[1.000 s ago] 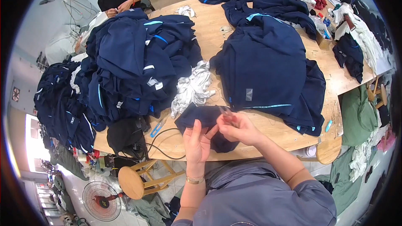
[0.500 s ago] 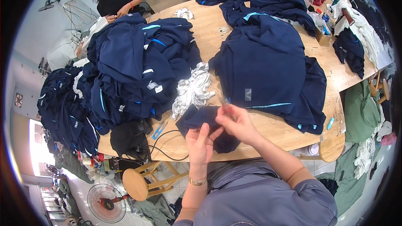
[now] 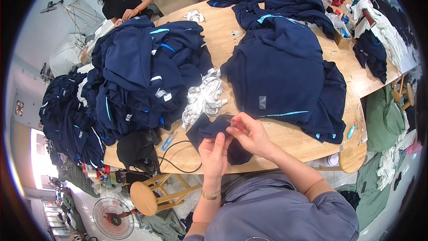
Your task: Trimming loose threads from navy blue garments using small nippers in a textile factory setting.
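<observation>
In front of me at the table's near edge, a small dark navy piece of cloth (image 3: 202, 127) is pinched between the thumb and fingers of my left hand (image 3: 213, 155). Close beside it, my right hand (image 3: 253, 137) is closed at the cloth's right side, its fingertips round a small reddish thing whose kind I cannot make out. Just beyond the cloth lies a heap of white fabric strips (image 3: 206, 91). Past my right hand, a stack of navy garments (image 3: 281, 71) with light blue trim rests on the table.
A large pile of navy garments (image 3: 127, 58) fills the left side. Blue thread snips (image 3: 168, 141), a black cap-like item (image 3: 133, 147) and a cable lie near the front edge. Two people work across the wooden table (image 3: 214, 31). A stool (image 3: 145, 196) stands below left.
My right hand has come down slightly and nearer my left hand, and a reddish thing now shows in its fingers. The cloth stays in my left hand.
</observation>
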Demonstrator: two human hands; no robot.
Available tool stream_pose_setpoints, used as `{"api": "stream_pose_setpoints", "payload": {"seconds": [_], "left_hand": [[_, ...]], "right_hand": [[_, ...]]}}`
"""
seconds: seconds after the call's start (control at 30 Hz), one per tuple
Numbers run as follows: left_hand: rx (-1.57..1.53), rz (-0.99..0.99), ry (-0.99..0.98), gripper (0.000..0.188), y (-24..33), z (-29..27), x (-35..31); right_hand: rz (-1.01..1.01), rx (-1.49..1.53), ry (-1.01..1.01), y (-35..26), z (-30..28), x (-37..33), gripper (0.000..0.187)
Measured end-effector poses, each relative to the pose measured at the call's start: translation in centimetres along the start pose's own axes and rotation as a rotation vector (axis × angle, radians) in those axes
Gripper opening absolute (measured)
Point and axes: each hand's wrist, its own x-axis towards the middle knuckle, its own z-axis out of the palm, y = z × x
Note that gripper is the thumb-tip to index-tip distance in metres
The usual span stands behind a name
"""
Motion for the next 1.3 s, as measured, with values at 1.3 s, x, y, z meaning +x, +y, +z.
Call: {"api": "stream_pose_setpoints", "payload": {"seconds": [1.3], "left_hand": [[-0.079, 0.008, 0.101, 0.012, 0.1, 0.3, 0.3]], "right_hand": [[-0.157, -0.504, 0.062, -0.4, -2.4, -0.6, 0.031]]}}
